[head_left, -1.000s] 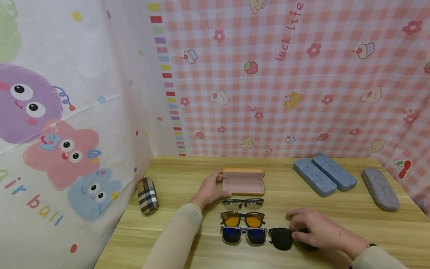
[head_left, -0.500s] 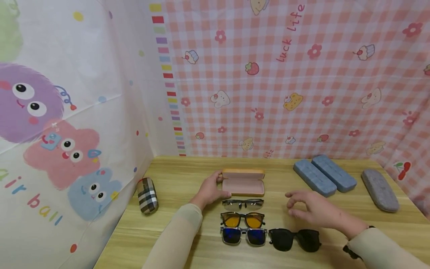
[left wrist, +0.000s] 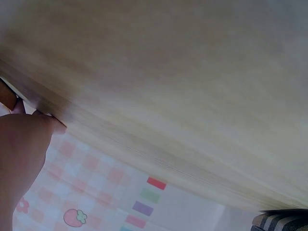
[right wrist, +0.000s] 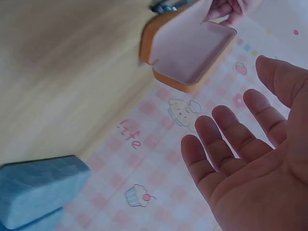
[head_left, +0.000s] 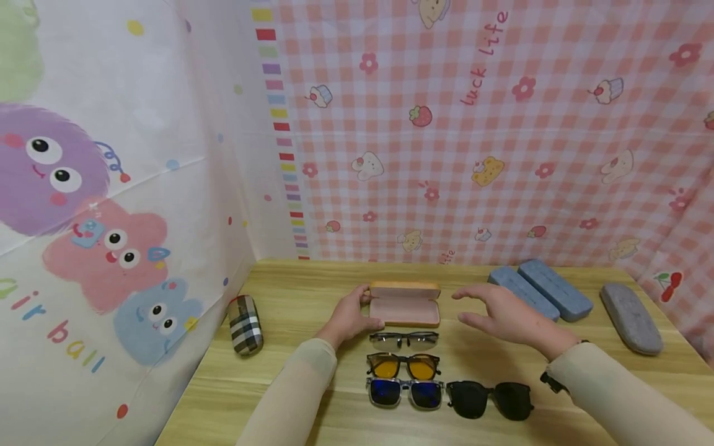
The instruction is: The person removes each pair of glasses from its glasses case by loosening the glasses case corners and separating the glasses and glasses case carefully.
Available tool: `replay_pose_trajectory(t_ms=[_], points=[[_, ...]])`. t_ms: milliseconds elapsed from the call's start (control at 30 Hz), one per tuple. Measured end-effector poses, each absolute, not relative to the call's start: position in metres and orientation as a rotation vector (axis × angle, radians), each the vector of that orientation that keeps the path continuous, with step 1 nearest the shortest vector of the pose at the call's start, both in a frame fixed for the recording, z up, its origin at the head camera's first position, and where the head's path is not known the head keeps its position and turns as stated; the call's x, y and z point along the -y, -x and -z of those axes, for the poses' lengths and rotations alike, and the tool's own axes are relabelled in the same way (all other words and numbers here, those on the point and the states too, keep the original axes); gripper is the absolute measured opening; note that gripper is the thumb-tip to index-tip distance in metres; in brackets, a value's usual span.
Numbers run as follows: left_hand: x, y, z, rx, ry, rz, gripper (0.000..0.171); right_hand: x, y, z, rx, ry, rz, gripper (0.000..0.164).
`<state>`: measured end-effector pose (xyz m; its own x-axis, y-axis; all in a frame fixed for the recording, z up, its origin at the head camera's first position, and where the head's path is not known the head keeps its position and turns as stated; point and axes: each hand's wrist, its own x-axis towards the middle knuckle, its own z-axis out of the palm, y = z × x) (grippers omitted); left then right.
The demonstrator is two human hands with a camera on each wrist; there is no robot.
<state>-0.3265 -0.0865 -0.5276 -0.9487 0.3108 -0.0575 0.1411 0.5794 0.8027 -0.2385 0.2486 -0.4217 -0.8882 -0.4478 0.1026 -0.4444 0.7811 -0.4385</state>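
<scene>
An orange glasses case with a pale pink lining stands with its lid up at the table's centre. My left hand grips its left end, thumb at the front and fingers behind. To the right of the case my right hand hovers with fingers spread and nothing in them; its palm shows in the right wrist view. Below the case lie half-rim clear glasses, orange-lens glasses and clear-framed sunglasses with blue lenses in a column. Black sunglasses lie beside the lowest pair.
A plaid case sits near the table's left edge. Two blue cases lie at the back right, the nearer one partly behind my right hand. A grey case is farther right. Printed cloths hang behind and to the left.
My right hand has left the black sunglasses and moved up and left towards the open case. The sunglasses are now fully visible on the table. My left hand has stayed on the case.
</scene>
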Motion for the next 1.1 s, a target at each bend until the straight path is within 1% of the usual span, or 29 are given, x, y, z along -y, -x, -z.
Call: replay_pose_trajectory(t_ms=[167,333,667,833,1100], points=[[0.086,0.327,0.528,-2.611,-0.386,-1.325,0.099,-0.238,0.258,0.412,-2.969,0.672,0.718,0.050],[0.086,0.328,0.529,-2.611,-0.372,-1.319,0.100,-0.225,0.278,0.410,-2.980,0.602,0.704,0.057],[0.086,0.326,0.530,-2.613,-0.378,-1.340,0.098,-0.193,0.315,0.432,-2.945,0.516,0.623,0.061],[0.086,0.327,0.532,-2.619,-0.381,-1.349,0.098,-0.175,0.322,0.446,-2.925,0.501,0.584,0.059],[0.085,0.327,0.532,-2.636,-0.385,-1.343,0.098,-0.161,0.325,0.465,-2.916,0.538,0.607,0.042]])
